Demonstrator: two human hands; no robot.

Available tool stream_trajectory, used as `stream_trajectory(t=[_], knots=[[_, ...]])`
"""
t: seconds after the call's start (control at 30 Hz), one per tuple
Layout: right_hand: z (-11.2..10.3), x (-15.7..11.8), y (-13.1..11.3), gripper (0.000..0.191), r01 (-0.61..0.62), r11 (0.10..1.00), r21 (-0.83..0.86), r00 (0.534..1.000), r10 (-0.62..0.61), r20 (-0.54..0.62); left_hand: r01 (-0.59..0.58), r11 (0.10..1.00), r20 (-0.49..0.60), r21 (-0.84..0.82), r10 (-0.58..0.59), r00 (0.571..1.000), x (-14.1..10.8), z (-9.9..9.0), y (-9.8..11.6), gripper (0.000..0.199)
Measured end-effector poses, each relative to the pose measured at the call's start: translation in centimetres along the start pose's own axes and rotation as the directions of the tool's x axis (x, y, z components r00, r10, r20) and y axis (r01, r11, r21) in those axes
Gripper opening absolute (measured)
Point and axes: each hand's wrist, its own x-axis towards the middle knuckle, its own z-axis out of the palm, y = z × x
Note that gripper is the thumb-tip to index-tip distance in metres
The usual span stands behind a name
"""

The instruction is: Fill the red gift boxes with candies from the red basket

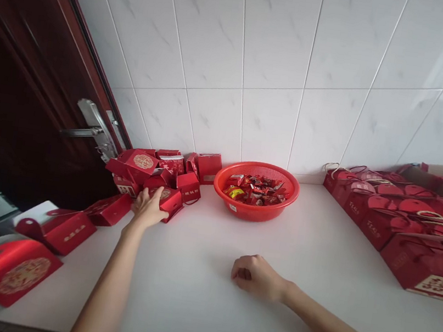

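Note:
My left hand reaches to the pile at the back left, its fingers spread and touching a red gift box with a gold pattern. The box lies on its side at the front of the pile. My right hand rests on the white table in a loose fist, and nothing shows in it. Around my left hand are more red boxes, among them one with a round gold emblem and a small one with gold lettering.
A red plastic basket of wrapped sweets stands by the tiled wall. Rows of closed red boxes with cord handles fill the right side. Several open red boxes line the left edge, near a dark door with a metal handle.

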Motion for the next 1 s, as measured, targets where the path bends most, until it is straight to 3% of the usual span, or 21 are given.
stream_trajectory(t=[0.1,0.23,0.37,0.47,0.6,0.7,0.77,0.83,0.9,1.0], knots=[[0.0,-0.1,0.1,0.017,-0.008,0.999,0.052,1.0,0.008,-0.014,0.088,0.995,-0.002,0.045,-0.088,0.996,-0.3,1.3,-0.4,0.086],[0.2,-0.1,0.1,0.017,-0.019,0.996,0.087,0.999,0.022,-0.028,0.052,0.999,-0.095,-0.013,-0.053,0.994,0.1,2.1,-1.5,0.07],[0.3,0.0,0.3,0.013,-0.032,0.992,0.124,0.998,0.039,-0.047,-0.054,0.934,-0.098,-0.354,0.02,0.995,0.3,1.7,-2.3,0.061],[0.2,0.2,0.4,0.015,-0.028,0.973,0.23,0.992,0.056,-0.114,-0.091,0.741,0.045,-0.665,0.162,0.986,-0.8,1.2,-1.2,0.071],[-0.2,0.3,0.0,0.048,0.037,0.88,0.474,0.959,0.102,-0.263,-0.106,0.502,0.177,-0.858,0.483,0.858,-3.7,1.6,2.9,0.077],[-0.9,0.1,-0.4,0.052,0.104,0.814,0.572,0.937,0.112,-0.33,-0.103,0.493,0.252,-0.864,0.599,0.76,-5.9,3.2,6.0,0.068],[-1.4,-0.1,-0.4,0.052,0.116,0.793,0.598,0.924,0.135,-0.358,-0.135,0.516,0.27,-0.846,0.633,0.725,-7.0,4.3,7.2,0.059],[-1.9,-0.3,-0.4,0.052,0.086,0.79,0.607,0.907,0.191,-0.376,-0.257,0.516,0.173,-0.817,0.645,0.744,-7.6,5.1,7.8,0.053],[-2.3,-0.3,-0.3,0.053,0.039,0.791,0.611,0.882,0.26,-0.392,-0.447,0.459,-0.029,-0.768,0.672,0.74,-8.0,5.4,8.0,0.054],[-2.6,-0.3,-0.2,0.054,-0.026,0.783,0.621,0.851,0.344,-0.397,-0.654,0.31,-0.27,-0.69,0.728,0.63,-8.6,5.5,8.1,0.036]])
